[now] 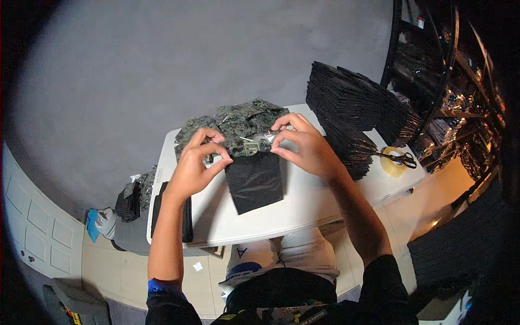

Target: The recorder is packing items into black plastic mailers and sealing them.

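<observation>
A black flat packet, its surface shiny and creased like thin plastic, hangs or lies over the white table at the middle. My left hand pinches near its upper left corner with thumb and fingertips. At its upper right corner my right hand is closed in a like pinch. Just beyond the packet's top edge is a pile of camouflage-patterned pieces in clear wrapping, with a small pale label showing between my hands. Whether the packet touches the tabletop I cannot tell.
On the white table, tall stacks of black packets stand at the right. Beside them lie black scissors on a roll of clear tape. A dark folded stack sits by my left forearm. Shelving rises at far right.
</observation>
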The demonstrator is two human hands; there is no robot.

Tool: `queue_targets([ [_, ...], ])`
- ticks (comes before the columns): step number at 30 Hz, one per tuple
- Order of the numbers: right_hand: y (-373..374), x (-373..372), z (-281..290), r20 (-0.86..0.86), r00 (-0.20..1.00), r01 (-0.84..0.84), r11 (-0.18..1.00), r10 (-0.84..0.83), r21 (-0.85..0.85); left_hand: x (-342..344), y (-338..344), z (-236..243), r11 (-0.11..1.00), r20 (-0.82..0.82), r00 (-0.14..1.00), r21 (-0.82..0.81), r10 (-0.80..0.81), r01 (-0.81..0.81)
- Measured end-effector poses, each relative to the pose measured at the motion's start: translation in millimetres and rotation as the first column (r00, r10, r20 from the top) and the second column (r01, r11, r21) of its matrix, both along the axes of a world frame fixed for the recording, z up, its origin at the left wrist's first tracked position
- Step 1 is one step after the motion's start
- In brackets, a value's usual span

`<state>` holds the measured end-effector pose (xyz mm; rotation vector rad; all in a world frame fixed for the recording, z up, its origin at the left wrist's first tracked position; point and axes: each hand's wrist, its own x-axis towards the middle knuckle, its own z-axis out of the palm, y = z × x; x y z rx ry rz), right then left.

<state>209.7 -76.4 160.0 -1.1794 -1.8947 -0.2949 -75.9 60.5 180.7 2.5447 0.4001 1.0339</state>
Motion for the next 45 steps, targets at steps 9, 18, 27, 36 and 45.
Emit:
queue_targets([
  [9, -6, -6, 6, -0.025, 1.000, 0.020, 0.999, -0.019, 0.044, 6, -7, -1, 0.998, 0.085, 0.996, 0.068, -0.016, 0.010],
  [18, -10, -5, 7, 0.002, 1.000, 0.015, 0.999, -0.015, 0.037, 2, -10, 0, 0.997, 0.020, 1.000, 0.079, -0.019, 0.017],
  [27, -11, -2, -3, 0.023, 0.999, 0.024, 1.000, -0.025, 0.008, 4, -6, -14, 1.000, 0.039, 0.999, -0.001, -0.029, 0.029],
  [36, -3, -3, -14, 0.034, 0.999, 0.023, 0.995, -0.020, -0.094, 4, 2, -22, 0.998, 0.005, 0.999, 0.020, -0.053, 0.053],
  [45, -9, 1, -16, 0.051, 0.998, 0.043, 0.998, -0.040, -0.055, 3, -5, -19, 0.999, 0.005, 0.999, -0.033, -0.033, 0.033],
])
